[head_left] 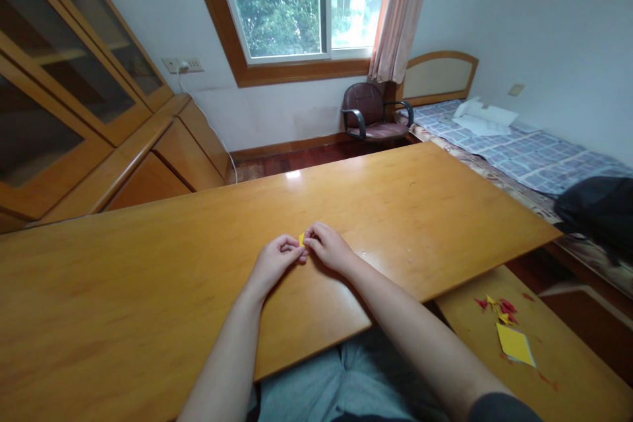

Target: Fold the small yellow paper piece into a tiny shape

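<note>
Yellow paper (pixel 301 240), pinched by the fingertips of left hand (pixel 279 258) and right hand (pixel 327 247) (both low over the table (pixel 163 270)), is presumably held two-handed to steady something so small.

Two hands (pixel 279 262) (pixel 330 249) hold one yellow piece (pixel 301 239); from them, one window (pixel 281 3) at twelve o'clock, one chair (pixel 364 105) at one; at four, one yellow square (pixel 515 344), at least five folded pieces (pixel 507 307).

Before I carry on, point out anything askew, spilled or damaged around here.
Reddish marks blotch the lower table around the yellow square; stain or wear, I cannot tell. On the bed, a white piece lies askew, its edge uneven. The held yellow piece is too small to judge.
</note>
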`<state>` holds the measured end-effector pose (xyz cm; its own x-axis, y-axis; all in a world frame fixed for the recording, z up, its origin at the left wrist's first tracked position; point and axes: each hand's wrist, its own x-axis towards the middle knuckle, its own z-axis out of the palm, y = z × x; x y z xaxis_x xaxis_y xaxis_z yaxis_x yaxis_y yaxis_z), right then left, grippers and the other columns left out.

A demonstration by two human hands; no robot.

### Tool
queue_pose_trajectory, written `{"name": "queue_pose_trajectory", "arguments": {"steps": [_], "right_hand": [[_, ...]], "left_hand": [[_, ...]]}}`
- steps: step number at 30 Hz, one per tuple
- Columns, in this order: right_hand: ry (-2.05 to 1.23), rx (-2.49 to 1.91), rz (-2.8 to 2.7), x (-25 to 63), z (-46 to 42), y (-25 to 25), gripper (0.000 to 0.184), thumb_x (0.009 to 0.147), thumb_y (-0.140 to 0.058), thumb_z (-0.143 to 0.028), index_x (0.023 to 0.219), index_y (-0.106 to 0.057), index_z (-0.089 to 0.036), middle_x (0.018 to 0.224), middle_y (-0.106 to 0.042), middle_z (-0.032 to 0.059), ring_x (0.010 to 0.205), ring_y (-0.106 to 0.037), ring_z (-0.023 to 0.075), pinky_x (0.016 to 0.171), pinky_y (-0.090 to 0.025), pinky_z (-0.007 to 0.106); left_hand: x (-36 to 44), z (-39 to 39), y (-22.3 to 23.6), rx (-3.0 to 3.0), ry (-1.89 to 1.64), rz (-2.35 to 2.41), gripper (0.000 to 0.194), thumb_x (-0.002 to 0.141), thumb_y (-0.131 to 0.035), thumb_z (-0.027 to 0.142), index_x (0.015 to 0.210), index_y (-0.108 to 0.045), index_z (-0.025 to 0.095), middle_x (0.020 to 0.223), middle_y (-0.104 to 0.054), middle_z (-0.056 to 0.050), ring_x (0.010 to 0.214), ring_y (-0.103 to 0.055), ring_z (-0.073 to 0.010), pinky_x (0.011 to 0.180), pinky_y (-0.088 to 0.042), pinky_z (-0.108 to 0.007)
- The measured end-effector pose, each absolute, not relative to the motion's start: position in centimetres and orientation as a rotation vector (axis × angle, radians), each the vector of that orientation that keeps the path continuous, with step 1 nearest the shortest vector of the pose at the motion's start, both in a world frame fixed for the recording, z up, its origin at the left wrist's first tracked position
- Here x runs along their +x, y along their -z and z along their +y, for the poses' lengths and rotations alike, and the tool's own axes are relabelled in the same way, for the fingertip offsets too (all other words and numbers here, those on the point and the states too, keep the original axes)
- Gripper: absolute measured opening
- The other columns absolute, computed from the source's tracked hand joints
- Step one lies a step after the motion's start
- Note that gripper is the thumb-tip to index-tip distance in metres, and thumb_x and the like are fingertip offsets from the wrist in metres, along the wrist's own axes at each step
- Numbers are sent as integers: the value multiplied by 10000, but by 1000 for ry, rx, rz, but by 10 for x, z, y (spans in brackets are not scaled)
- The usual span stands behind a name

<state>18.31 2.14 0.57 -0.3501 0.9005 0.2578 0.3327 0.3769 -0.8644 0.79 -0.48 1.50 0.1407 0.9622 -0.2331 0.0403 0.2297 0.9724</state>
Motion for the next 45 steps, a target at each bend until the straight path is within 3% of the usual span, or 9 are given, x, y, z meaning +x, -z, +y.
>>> {"name": "queue_pose_trajectory", "arguments": {"steps": [6,12,25,40,45], "right_hand": [[-1076,-1033,-1733,184,21,-6,7,872,-608,-174,875,-611,-181,835,-633,9,799,-590,148,771,-456,289],[-1340,-935,-1488,182,22,-2,321,767,-699,-185,1058,-563,-194,888,-595,-12,776,-586,121,739,-468,270],[-1439,-902,-1359,183,23,-2,315,715,-725,-244,978,-556,-212,785,-590,-39,721,-560,124,700,-422,270],[-1378,-898,-1484,187,21,-7,313,833,-661,-328,1112,-612,-196,826,-636,-7,727,-577,125,693,-437,265],[-1241,-991,-1670,187,22,-10,162,782,-730,-316,813,-703,-159,782,-650,8,723,-559,132,686,-416,264]], "left_hand": [[8,-6,-17,1113,-951,1219,391,664,-832,462,790,-612,165,748,-756,-69,707,-726,-197,737,-548,-310],[6,-6,-16,1134,-964,1211,391,664,-830,469,791,-616,167,748,-757,-70,709,-725,-201,726,-545,-304],[7,-4,-15,1182,-899,1238,417,646,-804,525,766,-683,144,705,-748,-78,676,-713,-207,723,-558,-325],[5,-5,-11,1265,-902,1232,291,733,-745,428,729,-618,166,699,-734,-50,672,-688,-179,703,-525,-291],[5,-7,-11,1237,-892,1178,252,715,-747,385,696,-629,164,671,-717,-32,640,-666,-163,680,-512,-276]]}}
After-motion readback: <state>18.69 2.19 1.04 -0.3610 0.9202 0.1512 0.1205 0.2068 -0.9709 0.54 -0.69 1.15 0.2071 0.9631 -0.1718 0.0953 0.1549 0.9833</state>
